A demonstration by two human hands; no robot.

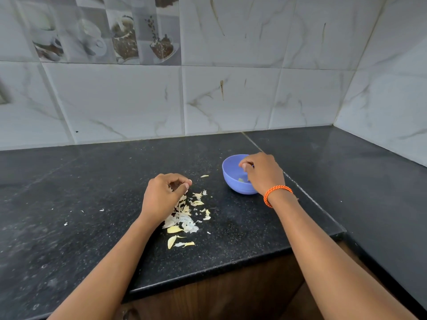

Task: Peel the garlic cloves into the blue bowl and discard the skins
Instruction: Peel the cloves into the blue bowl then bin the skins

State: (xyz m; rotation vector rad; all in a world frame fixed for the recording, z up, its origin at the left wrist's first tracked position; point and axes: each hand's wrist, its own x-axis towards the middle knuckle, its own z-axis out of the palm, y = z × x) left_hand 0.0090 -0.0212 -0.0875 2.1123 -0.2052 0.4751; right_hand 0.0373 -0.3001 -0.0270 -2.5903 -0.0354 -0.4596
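On a black counter (231,227), the right hand (263,173) hung over the blue bowl (231,174), fingers curled, its contents impossible to tell, while the left hand (161,195) hovered with fingers loosely curled, pinching what looked like a scrap of skin above the scattered garlic skins (184,220).

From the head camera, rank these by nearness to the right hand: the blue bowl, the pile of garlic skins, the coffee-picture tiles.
1. blue bowl: directly under the right hand, whose fingers reach into it.
2. pile of garlic skins: on the counter to its left, by the left hand.
3. coffee-picture tiles: high on the back wall, upper left.
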